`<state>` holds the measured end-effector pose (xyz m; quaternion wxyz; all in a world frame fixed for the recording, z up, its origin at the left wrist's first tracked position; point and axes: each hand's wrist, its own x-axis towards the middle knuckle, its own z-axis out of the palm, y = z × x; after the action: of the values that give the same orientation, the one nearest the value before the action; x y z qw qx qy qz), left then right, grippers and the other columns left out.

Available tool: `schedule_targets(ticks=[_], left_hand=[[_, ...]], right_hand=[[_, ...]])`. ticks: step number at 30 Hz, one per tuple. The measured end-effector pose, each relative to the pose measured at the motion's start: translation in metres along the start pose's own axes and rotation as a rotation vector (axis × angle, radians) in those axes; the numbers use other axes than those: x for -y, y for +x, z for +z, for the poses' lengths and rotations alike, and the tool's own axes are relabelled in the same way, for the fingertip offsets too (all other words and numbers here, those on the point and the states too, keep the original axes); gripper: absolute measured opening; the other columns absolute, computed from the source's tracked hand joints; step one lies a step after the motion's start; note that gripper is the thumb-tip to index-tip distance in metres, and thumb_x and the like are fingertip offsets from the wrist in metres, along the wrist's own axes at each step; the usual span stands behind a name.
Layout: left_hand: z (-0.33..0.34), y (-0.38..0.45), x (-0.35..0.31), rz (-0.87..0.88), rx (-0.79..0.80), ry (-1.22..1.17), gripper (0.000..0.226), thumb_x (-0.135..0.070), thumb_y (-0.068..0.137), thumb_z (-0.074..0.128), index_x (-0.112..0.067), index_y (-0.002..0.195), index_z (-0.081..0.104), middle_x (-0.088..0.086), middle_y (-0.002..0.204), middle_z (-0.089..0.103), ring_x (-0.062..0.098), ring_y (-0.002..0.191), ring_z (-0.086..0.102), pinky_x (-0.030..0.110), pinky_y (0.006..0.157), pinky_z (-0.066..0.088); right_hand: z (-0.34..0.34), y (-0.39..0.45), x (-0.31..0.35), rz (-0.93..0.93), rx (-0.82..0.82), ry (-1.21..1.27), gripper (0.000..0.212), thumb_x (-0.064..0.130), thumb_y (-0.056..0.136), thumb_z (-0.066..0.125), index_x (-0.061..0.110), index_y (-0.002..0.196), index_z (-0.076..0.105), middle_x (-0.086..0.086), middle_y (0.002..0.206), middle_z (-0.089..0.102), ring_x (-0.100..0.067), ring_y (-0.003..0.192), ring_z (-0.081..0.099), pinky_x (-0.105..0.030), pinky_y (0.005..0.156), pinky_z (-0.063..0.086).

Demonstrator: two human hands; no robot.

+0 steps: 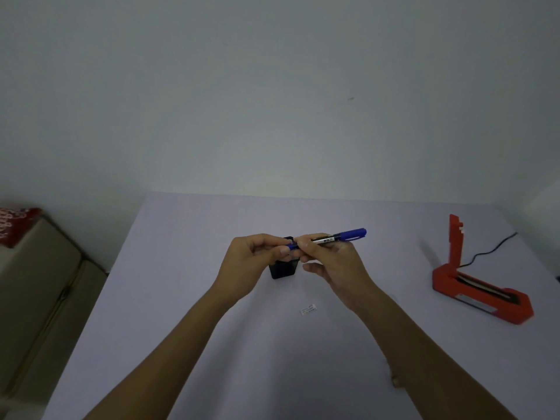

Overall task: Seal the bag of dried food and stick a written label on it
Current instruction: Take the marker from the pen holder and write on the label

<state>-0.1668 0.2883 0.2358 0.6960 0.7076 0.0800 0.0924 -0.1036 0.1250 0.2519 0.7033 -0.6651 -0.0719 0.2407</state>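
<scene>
Risk first: the marker [330, 238] is held over the table [181, 298] with both hands at its left end — the cap appears to be getting pulled or pushed there, which of the two cannot be told. If the cap is yanked off hard, the tip could be flicked across the fingers or the table surface. A slip could also send the pen down onto the black holder [283, 269] just beneath the hands and tip it over.

A second risk lies with the label [308, 309]. It is small, light and lies loose on the table near the person, between the forearms, so it could be brushed off by a wrist or sleeve-level sweep (it would be easy to lose). Faint marks are seen on it; whether they are handwriting is too small to tell.

Grip state: the left hand [257, 256] is clenched, pinching the blue end piece of the marker with thumb and fingers. The right hand [330, 262] grasps the barrel between thumb and forefinger, lower fingers loosely spread beneath.

The marker looks thin — white barrel with print, blue cap at the right end, roughly level.

The red sealer [481, 295] stands open at the right, corded, well apart from the hands. No bag of dried food is in view, so sealing cannot be judged.
</scene>
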Motion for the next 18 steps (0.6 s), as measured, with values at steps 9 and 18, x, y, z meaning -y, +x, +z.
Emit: schedule_targets(ticks=[9, 18], left_hand=[[0.017, -0.003, 0.011, -0.040, -0.006, -0.054, 0.014, 0.002, 0.085, 0.063, -0.002, 0.095, 0.072, -0.003, 0.070, 0.075, 0.007, 0.070, 0.071, 0.009, 0.061, 0.049], [0.010, 0.008, 0.062, -0.264, -0.038, 0.395, 0.051, -0.029, 0.093, 0.058, -0.017, 0.140, 0.042, -0.002, 0.136, 0.051, 0.018, 0.120, 0.055, 0.019, 0.088, 0.040]], right_hand=[[-0.007, -0.003, -0.021, 0.020, -0.061, 0.041, 0.011, 0.017, 0.088, 0.066, 0.010, 0.089, 0.075, -0.012, 0.076, 0.070, -0.011, 0.061, 0.059, -0.023, 0.059, 0.052], [-0.003, 0.064, -0.068, 0.165, -0.200, -0.196, 0.008, 0.013, 0.089, 0.063, 0.014, 0.097, 0.066, -0.007, 0.085, 0.072, -0.013, 0.066, 0.064, -0.020, 0.055, 0.054]])
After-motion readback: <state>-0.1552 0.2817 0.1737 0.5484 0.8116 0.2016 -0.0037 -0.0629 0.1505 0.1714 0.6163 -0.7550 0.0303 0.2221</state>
